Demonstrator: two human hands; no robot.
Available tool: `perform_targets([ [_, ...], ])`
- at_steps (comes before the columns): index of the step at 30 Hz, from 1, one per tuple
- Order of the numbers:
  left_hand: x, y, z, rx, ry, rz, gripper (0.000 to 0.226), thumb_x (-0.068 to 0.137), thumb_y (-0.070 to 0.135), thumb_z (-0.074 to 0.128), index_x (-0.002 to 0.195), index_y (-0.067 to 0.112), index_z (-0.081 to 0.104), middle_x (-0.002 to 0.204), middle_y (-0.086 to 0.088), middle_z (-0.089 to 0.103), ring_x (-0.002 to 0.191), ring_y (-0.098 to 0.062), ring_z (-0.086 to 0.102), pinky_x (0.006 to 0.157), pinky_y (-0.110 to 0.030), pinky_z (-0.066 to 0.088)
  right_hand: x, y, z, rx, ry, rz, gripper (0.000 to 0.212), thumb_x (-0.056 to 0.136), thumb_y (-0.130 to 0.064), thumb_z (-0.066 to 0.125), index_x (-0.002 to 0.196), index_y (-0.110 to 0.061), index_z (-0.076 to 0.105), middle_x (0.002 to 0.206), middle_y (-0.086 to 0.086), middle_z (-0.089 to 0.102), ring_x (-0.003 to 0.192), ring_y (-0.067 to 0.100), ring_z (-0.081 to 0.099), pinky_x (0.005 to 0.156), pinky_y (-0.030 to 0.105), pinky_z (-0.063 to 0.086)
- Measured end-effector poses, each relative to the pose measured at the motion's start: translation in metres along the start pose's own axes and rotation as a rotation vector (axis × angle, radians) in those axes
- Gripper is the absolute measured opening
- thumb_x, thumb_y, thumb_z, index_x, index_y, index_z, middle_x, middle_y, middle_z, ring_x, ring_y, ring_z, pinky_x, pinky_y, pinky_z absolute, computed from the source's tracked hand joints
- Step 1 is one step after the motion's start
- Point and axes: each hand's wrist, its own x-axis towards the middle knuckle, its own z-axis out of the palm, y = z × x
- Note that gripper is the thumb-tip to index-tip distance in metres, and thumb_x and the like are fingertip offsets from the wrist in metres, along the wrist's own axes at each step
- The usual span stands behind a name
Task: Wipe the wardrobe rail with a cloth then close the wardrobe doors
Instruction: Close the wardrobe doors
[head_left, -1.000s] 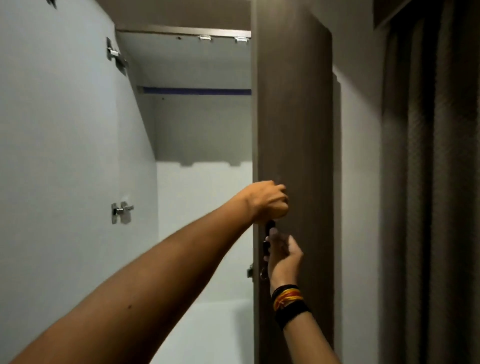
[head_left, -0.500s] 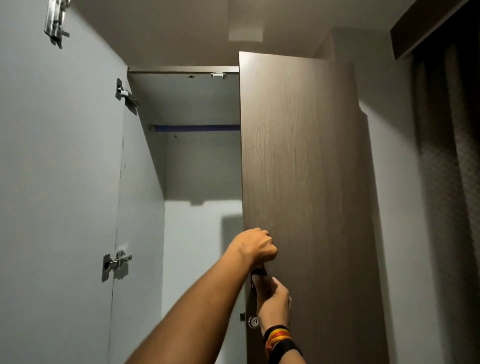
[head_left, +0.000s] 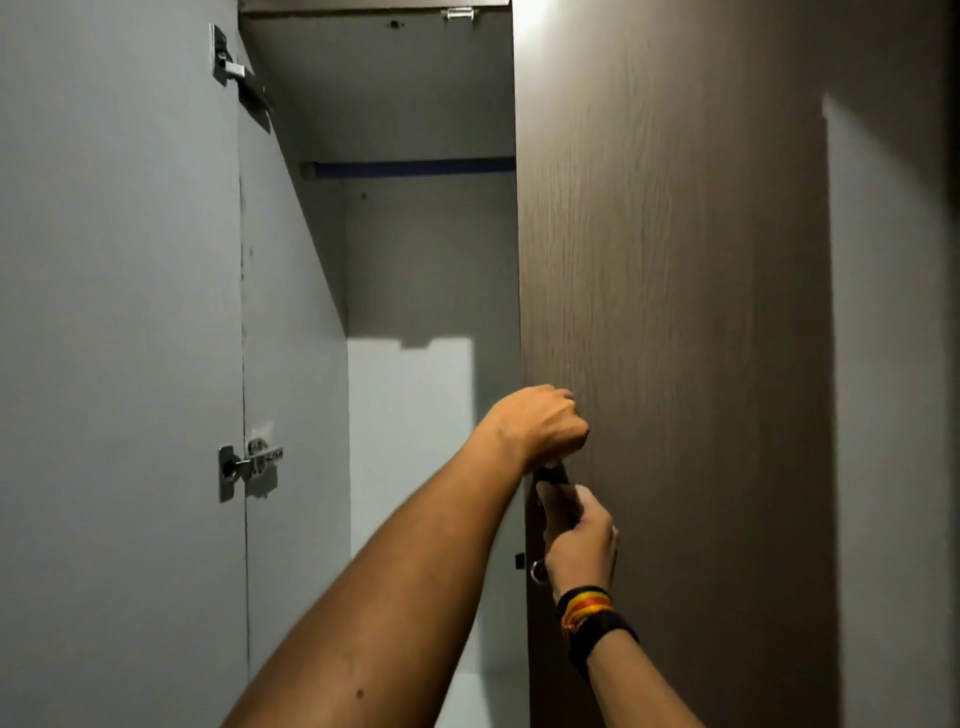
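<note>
Hands: left hand, right hand grip door handle | writing: unreadable

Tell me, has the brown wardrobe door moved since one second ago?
Yes: the door swung slightly leftward, toward closing, though the camera shifted too. Two clips showed beside its edge under the top panel then; now only one clip.

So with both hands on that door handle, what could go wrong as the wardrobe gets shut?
1. Both the left hand and right hand grip the handle right at the brown door's edge, so fingers could get pinched as it meets the frame.
2. The grey door on the left hangs wide open on its hinges; it may be forgotten.
3. No cloth is visible, so the rail may be unwiped.
</note>
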Motion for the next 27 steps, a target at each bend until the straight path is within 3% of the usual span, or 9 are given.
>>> perform_targets([
  [3,-0.015,0.013,0.013,0.146,0.091,0.025,0.029,0.101,0.024,0.058,0.127,0.015,0.067,0.14,-0.01,0.06,0.127,-0.028,0.053,0.109,-0.039,0.043,-0.007,-0.006,-0.004,-0.013,0.051,0.002,0.037,0.088,0.009,0.047,0.089,-0.022,0.068,0.096,0.003,0.067,0.091,0.027,0.066,0.058,0.019,0.051],
  [5,-0.031,0.022,0.022,0.2,0.169,-0.004,0.042,0.102,0.022,0.054,0.144,0.016,0.056,0.164,-0.017,0.034,0.151,-0.035,0.031,0.127,-0.049,0.017,-0.019,-0.011,-0.014,-0.029,0.179,-0.056,0.03,0.085,0.01,0.06,0.105,-0.011,0.067,0.114,0.009,0.06,0.107,0.031,0.061,0.082,0.033,0.054],
  [7,-0.054,0.028,0.03,0.207,0.205,-0.014,0.053,0.106,0.02,0.045,0.157,0.013,0.037,0.171,-0.018,0.011,0.158,-0.036,0.011,0.126,-0.05,-0.001,-0.037,-0.013,-0.024,-0.101,0.249,-0.044,0.044,0.089,-0.008,0.067,0.131,-0.008,0.057,0.144,0.016,0.047,0.135,0.035,0.044,0.11,0.047,0.04],
  [9,-0.08,0.032,0.033,0.198,0.214,-0.031,0.057,0.108,0.022,0.036,0.162,0.011,0.021,0.172,-0.016,0.0,0.159,-0.034,0.001,0.125,-0.049,-0.007,-0.054,-0.014,-0.034,-0.217,0.227,0.02,0.066,0.096,-0.027,0.059,0.153,-0.007,0.032,0.165,0.013,0.02,0.152,0.029,0.017,0.121,0.049,0.023],
  [11,-0.107,0.033,0.031,0.153,0.257,-0.068,0.058,0.108,0.025,0.036,0.162,0.01,0.021,0.172,-0.015,0.0,0.159,-0.032,0.0,0.128,-0.049,-0.003,-0.068,-0.023,-0.044,-0.298,0.204,0.001,0.072,0.101,-0.034,0.049,0.158,-0.006,0.015,0.168,0.011,0.006,0.155,0.025,0.003,0.122,0.054,0.017],
  [13,-0.13,0.031,0.028,0.102,0.316,-0.132,0.057,0.107,0.027,0.039,0.16,0.008,0.028,0.171,-0.015,0.005,0.159,-0.031,0.005,0.129,-0.048,0.003,-0.075,-0.045,-0.044,-0.321,0.194,-0.063,0.07,0.102,-0.036,0.042,0.158,-0.006,0.012,0.168,0.011,0.004,0.156,0.025,0.001,0.12,0.06,0.017],
  [17,-0.183,0.019,0.001,-0.029,0.431,-0.421,0.06,0.107,0.029,0.037,0.16,0.002,0.028,0.17,-0.016,0.016,0.158,-0.031,0.014,0.129,-0.048,0.01,-0.087,-0.121,-0.025,-0.295,0.158,-0.322,0.069,0.099,-0.037,0.037,0.157,-0.005,0.019,0.167,0.013,0.012,0.155,0.027,0.009,0.121,0.058,0.014],
  [22,-0.245,-0.013,-0.038,-0.128,0.492,-0.906,0.063,0.109,0.036,0.024,0.162,0.002,0.017,0.171,-0.018,0.01,0.159,-0.032,0.005,0.128,-0.05,0.007,-0.115,-0.24,0.011,-0.177,0.079,-0.688,0.062,0.102,-0.027,0.038,0.158,-0.007,0.019,0.168,0.011,0.011,0.155,0.024,0.006,0.124,0.053,0.006],
  [27,-0.323,-0.037,-0.07,-0.231,0.689,-1.171,0.06,0.108,0.026,0.023,0.162,0.001,0.014,0.171,-0.018,0.005,0.159,-0.031,0.001,0.129,-0.049,0.001,-0.167,-0.356,0.051,-0.058,0.026,-1.051,0.052,0.102,-0.023,0.039,0.152,-0.008,0.037,0.163,0.012,0.029,0.153,0.027,0.022,0.123,0.053,0.009],
])
